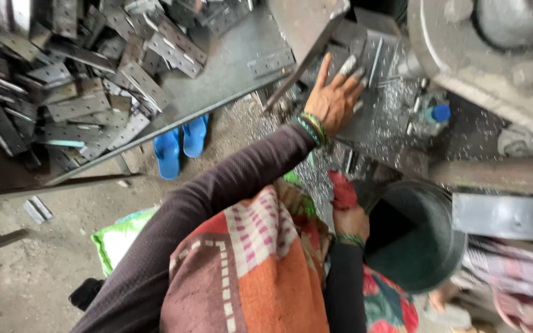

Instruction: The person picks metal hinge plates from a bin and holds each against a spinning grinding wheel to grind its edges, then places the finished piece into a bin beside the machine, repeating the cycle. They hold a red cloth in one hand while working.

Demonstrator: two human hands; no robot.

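Steel plate [365,92] lies under your left hand [334,98], fingers spread flat, long axis running away from you; right hand [350,222], nearer the bucket [414,246], pinches red cloth [342,190].

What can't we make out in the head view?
- Left hand: fingertips motion-blurred on the metal plate; grip unclear.
- Right hand: fingers hidden by red cloth.
- Bucket: inside too dark.
- Machine: cut off by top and right edges.
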